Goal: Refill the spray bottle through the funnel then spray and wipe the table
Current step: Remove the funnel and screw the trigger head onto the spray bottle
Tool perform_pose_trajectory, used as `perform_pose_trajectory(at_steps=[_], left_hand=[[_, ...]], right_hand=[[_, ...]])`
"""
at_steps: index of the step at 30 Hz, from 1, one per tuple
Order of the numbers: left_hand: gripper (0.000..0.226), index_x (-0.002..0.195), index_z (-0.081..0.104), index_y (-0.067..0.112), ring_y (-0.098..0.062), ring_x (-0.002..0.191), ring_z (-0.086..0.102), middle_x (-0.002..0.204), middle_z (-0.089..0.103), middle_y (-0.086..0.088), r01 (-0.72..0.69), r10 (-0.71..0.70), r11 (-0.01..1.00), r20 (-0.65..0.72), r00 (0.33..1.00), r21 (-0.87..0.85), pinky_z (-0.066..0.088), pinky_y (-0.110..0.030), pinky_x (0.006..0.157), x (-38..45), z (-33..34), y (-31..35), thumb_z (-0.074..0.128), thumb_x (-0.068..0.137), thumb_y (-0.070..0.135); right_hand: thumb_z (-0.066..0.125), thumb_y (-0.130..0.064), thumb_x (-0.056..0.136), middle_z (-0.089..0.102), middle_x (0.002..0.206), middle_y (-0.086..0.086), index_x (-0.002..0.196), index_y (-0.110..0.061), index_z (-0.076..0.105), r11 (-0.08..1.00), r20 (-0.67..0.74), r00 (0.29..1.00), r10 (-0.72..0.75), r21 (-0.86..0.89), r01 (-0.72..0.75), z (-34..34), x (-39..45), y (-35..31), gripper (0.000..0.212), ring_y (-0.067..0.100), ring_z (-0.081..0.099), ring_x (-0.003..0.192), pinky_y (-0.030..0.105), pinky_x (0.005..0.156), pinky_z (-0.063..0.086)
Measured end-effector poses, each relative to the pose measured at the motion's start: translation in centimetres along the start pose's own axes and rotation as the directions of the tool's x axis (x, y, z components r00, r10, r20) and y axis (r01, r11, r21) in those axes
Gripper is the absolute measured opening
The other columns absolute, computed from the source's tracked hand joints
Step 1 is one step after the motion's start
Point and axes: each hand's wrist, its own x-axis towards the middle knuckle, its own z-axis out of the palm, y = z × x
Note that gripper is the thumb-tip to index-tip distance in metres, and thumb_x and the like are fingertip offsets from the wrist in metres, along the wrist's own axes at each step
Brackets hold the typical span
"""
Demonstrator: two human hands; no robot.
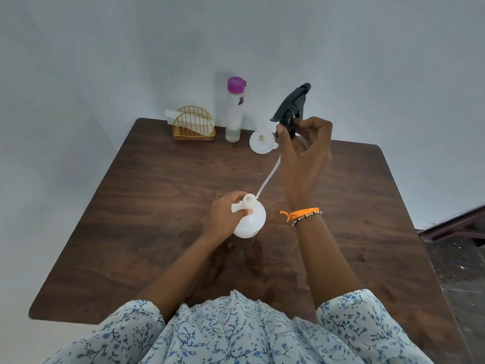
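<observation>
- Two hands are at work; the left hand (226, 212) wraps round the neck of the white spray bottle (249, 219), holding it upright on the brown table (131, 219); the bottle's mouth stands open just beside the thumb
- Lifted well above and beyond that grip, the right hand (304, 151) pinches the collar of the black trigger head (291, 109) between thumb and fingertips; the remaining fingers curl loosely
- From the right hand's grip the dip tube (267, 177) hangs down toward the bottle; its lower end sits right at the mouth, and whether it has cleared the rim cannot be told
- By my reading the bottle is opened and the head nearly out; that is the only part of the task that looks done
- Just left of the right hand's grip lies the white funnel (262, 142), wide end up on the table, not yet set in the bottle
- Further left of it stands the tall clear bottle with a purple cap (234, 111), some liquid in its lower part; presumably the refill
- Beyond that, a gold wire holder (194, 124) keeps white napkins (173, 115), likely for wiping
- Left to do, as I judge it: park the trigger head, seat the funnel, pour, recap, spray, wipe
</observation>
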Motion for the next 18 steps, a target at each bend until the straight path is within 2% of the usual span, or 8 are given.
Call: perform_pose_trajectory(at_steps=[2, 5, 11, 15, 18], left_hand=[[0.031, 0.107, 0.063, 0.028, -0.007, 0.095, 0.055, 0.097, 0.059, 0.019, -0.008, 0.008, 1.000, -0.001, 1.000, -0.013, 0.043, -0.026, 0.081, 0.0, 0.0, 0.1, 0.070, 0.078, 0.020], [0.030, 0.105, 0.064, 0.026, -0.009, 0.096, 0.056, 0.098, 0.061, 0.016, -0.014, 0.014, 0.999, -0.002, 1.000, -0.034, 0.043, -0.025, 0.080, -0.1, -0.1, 0.2, 0.071, 0.077, 0.016], [0.032, 0.109, 0.064, 0.020, -0.010, 0.096, 0.056, 0.101, 0.061, 0.013, -0.016, 0.016, 0.999, -0.003, 1.000, -0.031, 0.043, -0.026, 0.080, -0.1, 0.0, 0.4, 0.071, 0.078, 0.016], [0.031, 0.108, 0.064, 0.019, -0.010, 0.096, 0.056, 0.101, 0.063, 0.010, -0.027, 0.027, 0.999, -0.010, 1.000, -0.034, 0.043, -0.025, 0.079, -0.1, -0.1, 0.5, 0.070, 0.078, 0.013], [0.031, 0.109, 0.065, 0.018, -0.009, 0.094, 0.055, 0.099, 0.060, 0.013, -0.027, 0.027, 0.999, -0.011, 1.000, -0.027, 0.042, -0.016, 0.074, -0.1, -0.1, 0.6, 0.070, 0.078, 0.012]], right_hand=[[0.074, -0.009, 0.078, 0.066, 0.090, 0.003, 0.092, -0.011, 0.048, 1.000, -0.006, 1.000, -0.008, 0.004, 0.008, 0.1, 0.2, -0.3, 0.030, 0.011, 0.066, 0.088, 0.031, 0.080, 0.057], [0.074, -0.007, 0.077, 0.066, 0.088, 0.005, 0.093, -0.009, 0.047, 0.999, -0.020, 1.000, -0.009, 0.046, 0.010, 0.3, 0.8, -1.0, 0.031, 0.016, 0.067, 0.088, 0.035, 0.080, 0.058], [0.074, -0.012, 0.077, 0.066, 0.090, 0.004, 0.094, -0.013, 0.048, 1.000, 0.010, 1.000, -0.012, 0.015, 0.012, 0.7, 0.6, -0.4, 0.032, 0.017, 0.067, 0.089, 0.044, 0.080, 0.056], [0.075, -0.010, 0.077, 0.065, 0.092, 0.002, 0.095, -0.014, 0.047, 1.000, 0.061, 0.998, -0.003, 0.006, 0.002, 0.7, -0.3, 0.8, 0.033, 0.018, 0.067, 0.092, 0.034, 0.080, 0.057], [0.076, -0.006, 0.075, 0.065, 0.093, 0.003, 0.095, -0.014, 0.049, 0.998, 0.092, 0.994, 0.058, 0.028, -0.061, 0.6, -1.2, 1.7, 0.034, 0.022, 0.067, 0.093, 0.028, 0.078, 0.055]])
